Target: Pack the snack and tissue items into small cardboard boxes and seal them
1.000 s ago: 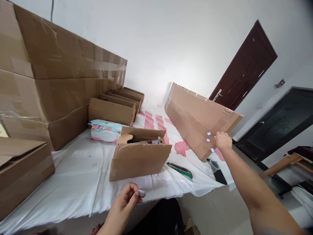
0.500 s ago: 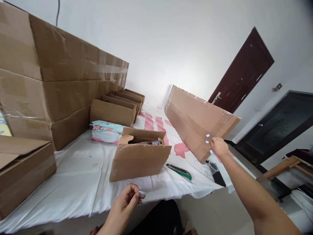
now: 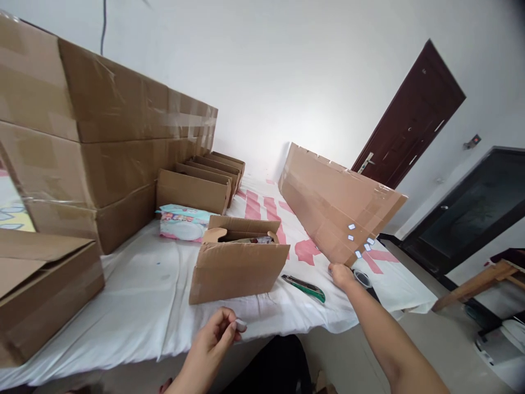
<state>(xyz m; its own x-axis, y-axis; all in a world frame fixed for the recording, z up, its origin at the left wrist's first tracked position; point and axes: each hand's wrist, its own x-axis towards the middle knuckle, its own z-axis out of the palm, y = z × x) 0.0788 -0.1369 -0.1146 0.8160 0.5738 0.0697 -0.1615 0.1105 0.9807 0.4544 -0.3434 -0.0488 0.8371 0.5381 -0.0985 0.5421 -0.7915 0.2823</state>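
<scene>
My left hand (image 3: 216, 335) is closed near the table's front edge, pinching a small whitish piece (image 3: 241, 325) between thumb and fingers. My right hand (image 3: 342, 276) rests low on the cloth at the lower corner of a standing cardboard panel (image 3: 332, 191). Its fingers are drawn together at a spot on the cloth, and whatever lies under them is hidden. Several small white stickers with blue borders, one a sticker (image 3: 351, 226), are on the panel near its right end. Between the hands lie a green utility knife (image 3: 305, 288) and an open cardboard box (image 3: 240, 273) with wrapped items inside.
A roll of clear tape (image 3: 362, 278) and a dark flat object stand behind my right wrist. At left are a large taped carton (image 3: 123, 115), a row of open boxes (image 3: 191, 190), a wipes pack (image 3: 184, 223) and a closed box (image 3: 53, 295). White cloth (image 3: 135, 306) covers the table.
My right hand has left the panel's face and moved down and left to the cloth, where a small white sticker lay. Another sticker now shows on the panel. My left hand keeps its pinch.
</scene>
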